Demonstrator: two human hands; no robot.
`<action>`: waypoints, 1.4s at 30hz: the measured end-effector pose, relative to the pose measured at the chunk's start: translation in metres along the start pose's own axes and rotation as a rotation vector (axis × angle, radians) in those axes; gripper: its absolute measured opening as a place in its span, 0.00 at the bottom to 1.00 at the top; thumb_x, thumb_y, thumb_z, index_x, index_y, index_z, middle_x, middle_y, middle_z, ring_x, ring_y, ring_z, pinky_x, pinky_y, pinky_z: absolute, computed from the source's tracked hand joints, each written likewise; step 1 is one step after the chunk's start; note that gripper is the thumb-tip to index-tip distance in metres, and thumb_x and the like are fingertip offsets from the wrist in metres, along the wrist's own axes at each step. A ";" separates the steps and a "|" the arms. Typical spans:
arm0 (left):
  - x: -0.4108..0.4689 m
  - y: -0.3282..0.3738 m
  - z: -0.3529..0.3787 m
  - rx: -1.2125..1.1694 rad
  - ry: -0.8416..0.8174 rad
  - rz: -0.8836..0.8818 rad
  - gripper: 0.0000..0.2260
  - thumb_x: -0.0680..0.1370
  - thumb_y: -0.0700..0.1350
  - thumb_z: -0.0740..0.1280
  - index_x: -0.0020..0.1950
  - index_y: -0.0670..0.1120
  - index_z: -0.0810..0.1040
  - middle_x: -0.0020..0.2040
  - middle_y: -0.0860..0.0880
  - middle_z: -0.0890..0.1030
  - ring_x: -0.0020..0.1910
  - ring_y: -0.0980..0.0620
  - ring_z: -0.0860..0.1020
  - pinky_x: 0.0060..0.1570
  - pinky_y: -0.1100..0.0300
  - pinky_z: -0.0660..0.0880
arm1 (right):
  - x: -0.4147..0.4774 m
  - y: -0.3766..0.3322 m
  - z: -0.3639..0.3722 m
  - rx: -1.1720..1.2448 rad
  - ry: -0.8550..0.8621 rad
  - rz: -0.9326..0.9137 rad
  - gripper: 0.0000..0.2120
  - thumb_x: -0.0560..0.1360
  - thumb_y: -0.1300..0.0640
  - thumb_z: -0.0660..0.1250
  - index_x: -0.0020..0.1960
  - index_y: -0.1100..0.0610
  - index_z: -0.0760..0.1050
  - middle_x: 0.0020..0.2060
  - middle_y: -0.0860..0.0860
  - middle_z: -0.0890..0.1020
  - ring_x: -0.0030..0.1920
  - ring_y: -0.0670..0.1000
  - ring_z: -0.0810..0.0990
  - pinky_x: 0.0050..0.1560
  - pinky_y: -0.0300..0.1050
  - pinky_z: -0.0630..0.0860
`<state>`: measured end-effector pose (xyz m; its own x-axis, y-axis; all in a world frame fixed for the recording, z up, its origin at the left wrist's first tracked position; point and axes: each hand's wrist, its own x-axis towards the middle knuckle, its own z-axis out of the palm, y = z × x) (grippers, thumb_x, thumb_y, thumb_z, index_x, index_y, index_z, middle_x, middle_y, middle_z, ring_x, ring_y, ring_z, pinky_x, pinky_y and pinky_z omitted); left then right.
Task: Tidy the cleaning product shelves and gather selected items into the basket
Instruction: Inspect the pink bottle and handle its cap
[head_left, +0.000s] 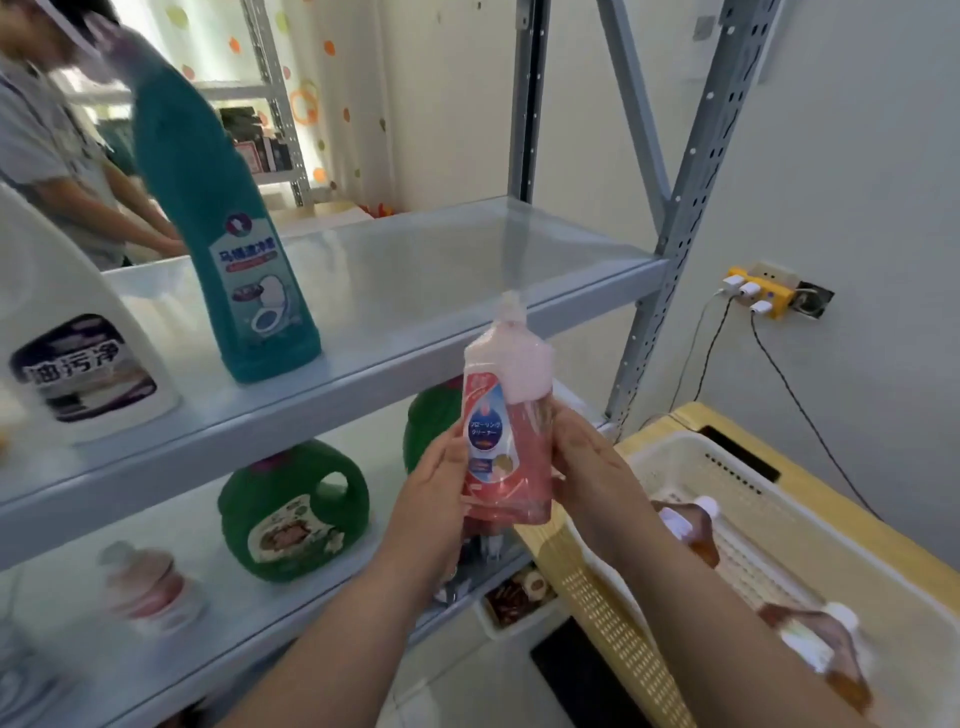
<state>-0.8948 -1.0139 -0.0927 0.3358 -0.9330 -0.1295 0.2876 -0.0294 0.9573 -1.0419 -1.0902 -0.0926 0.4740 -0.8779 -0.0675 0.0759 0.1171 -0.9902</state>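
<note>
I hold a pink bottle (506, 441) of cleaner upright in front of the shelves, foam in its upper half and a blue and white label facing me. My left hand (434, 491) grips its left side and my right hand (584, 467) grips its right side. To the right stands a cream plastic basket (675, 457) on a wooden top, with two amber bottles lying in it, one (693, 530) nearer the shelf and the other (826, 654) towards me.
A teal toilet-cleaner bottle (228, 223) and a white jug (72, 338) stand on the upper shelf (467, 270). Two green jugs (293, 512) (431, 426) and a pinkish bottle (148, 579) sit on the shelf below. Another person (57, 145) stands at back left. A yellow power strip (758, 296) hangs on the wall.
</note>
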 end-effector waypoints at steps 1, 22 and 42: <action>-0.006 -0.008 -0.003 -0.110 0.000 -0.106 0.14 0.86 0.52 0.58 0.62 0.46 0.78 0.49 0.44 0.86 0.43 0.41 0.83 0.32 0.55 0.77 | -0.005 0.011 0.002 0.038 -0.011 0.064 0.10 0.84 0.44 0.62 0.60 0.39 0.80 0.57 0.46 0.86 0.56 0.47 0.85 0.50 0.43 0.84; -0.053 -0.095 -0.035 0.404 -0.147 0.083 0.23 0.68 0.59 0.78 0.61 0.67 0.77 0.60 0.57 0.79 0.59 0.55 0.81 0.51 0.56 0.82 | -0.053 0.060 -0.026 -0.139 -0.209 0.061 0.37 0.65 0.57 0.82 0.69 0.41 0.70 0.59 0.43 0.82 0.63 0.49 0.81 0.59 0.50 0.83; -0.027 -0.117 0.038 -0.186 -0.048 -0.545 0.34 0.69 0.70 0.71 0.65 0.47 0.81 0.62 0.38 0.83 0.60 0.36 0.82 0.55 0.42 0.81 | -0.006 0.082 -0.090 0.012 -0.210 0.257 0.28 0.60 0.42 0.85 0.56 0.36 0.75 0.54 0.46 0.85 0.52 0.57 0.88 0.49 0.59 0.85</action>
<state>-0.9717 -0.9988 -0.1913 0.0552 -0.8164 -0.5749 0.5615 -0.4507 0.6939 -1.1173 -1.1175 -0.1842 0.6495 -0.7043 -0.2865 -0.0593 0.3288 -0.9425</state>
